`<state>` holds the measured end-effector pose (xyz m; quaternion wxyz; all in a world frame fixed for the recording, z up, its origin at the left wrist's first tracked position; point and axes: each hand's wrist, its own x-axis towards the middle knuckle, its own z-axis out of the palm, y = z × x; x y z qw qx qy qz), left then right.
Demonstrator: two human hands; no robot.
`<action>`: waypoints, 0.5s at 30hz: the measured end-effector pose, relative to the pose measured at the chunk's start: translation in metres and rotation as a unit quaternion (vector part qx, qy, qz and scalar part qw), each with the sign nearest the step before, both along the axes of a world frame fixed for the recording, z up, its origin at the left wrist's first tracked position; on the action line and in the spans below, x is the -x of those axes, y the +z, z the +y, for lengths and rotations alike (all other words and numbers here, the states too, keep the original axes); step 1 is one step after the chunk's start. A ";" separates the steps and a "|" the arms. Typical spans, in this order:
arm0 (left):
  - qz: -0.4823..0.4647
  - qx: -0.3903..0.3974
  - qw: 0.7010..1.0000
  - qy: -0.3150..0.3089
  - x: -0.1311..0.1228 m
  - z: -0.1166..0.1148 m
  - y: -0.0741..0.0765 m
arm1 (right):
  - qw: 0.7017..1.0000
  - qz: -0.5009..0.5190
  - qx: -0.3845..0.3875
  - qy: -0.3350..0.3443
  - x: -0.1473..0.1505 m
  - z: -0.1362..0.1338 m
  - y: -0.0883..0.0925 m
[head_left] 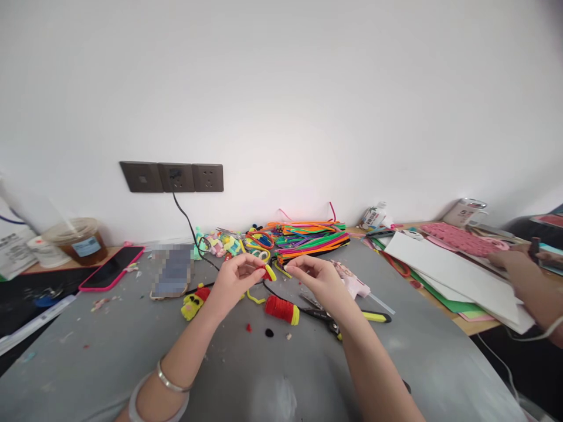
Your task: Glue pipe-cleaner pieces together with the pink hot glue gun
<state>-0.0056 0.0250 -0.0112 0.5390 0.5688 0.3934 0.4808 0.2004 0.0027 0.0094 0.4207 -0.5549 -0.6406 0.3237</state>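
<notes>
My left hand (240,280) pinches a small red and yellow pipe cleaner piece (270,274) between thumb and fingers. Just to its right, my right hand (317,280) has its fingertips closed near a yellow strand; whatever they hold is too small to make out. Below the hands lies a roll of wound red pipe cleaner (278,309) with a yellow end. A yellow pipe cleaner length (254,298) hangs or lies left of the roll. Beside my left forearm rests a fuzzy yellow and red figure (193,303) with black eye marks.
Bundled coloured pipe cleaners (308,240) lie by the wall. Black-and-yellow-handled pliers (323,315) are partly behind my right wrist. Two phones (112,269) and a drink cup (83,243) stand left. Paper sheets (448,275) and another person's hand (514,264) are at right.
</notes>
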 end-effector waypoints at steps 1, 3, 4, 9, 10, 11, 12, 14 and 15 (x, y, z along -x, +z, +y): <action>0.004 -0.006 1.000 -0.003 0.000 0.000 -0.001 | 1.000 0.014 -0.003 0.007 0.005 0.000 0.000; 0.012 -0.019 1.000 -0.008 0.001 0.000 -0.003 | 0.999 0.035 -0.009 0.015 0.014 0.001 -0.002; 0.016 -0.025 1.000 -0.009 0.001 0.000 -0.003 | 0.999 0.043 -0.011 0.016 0.016 0.002 -0.003; 0.029 -0.040 0.999 -0.007 0.001 -0.001 -0.002 | 0.998 0.054 -0.020 0.015 0.019 0.002 -0.005; 0.030 -0.042 0.999 -0.006 0.001 -0.001 -0.001 | 0.998 0.053 -0.022 0.015 0.019 0.002 -0.005; 0.030 -0.044 0.999 -0.005 0.001 -0.001 -0.001 | 0.998 0.051 -0.025 0.015 0.019 0.002 -0.005; 0.031 -0.044 0.999 -0.005 0.001 -0.001 -0.001 | 0.998 0.050 -0.027 0.015 0.019 0.001 -0.005; 0.032 -0.045 0.998 -0.005 0.001 -0.002 -0.001 | 0.998 0.048 -0.032 0.014 0.021 0.001 -0.004; 0.032 -0.045 0.998 -0.006 0.001 -0.002 -0.001 | 0.998 0.048 -0.035 0.011 0.022 0.001 -0.003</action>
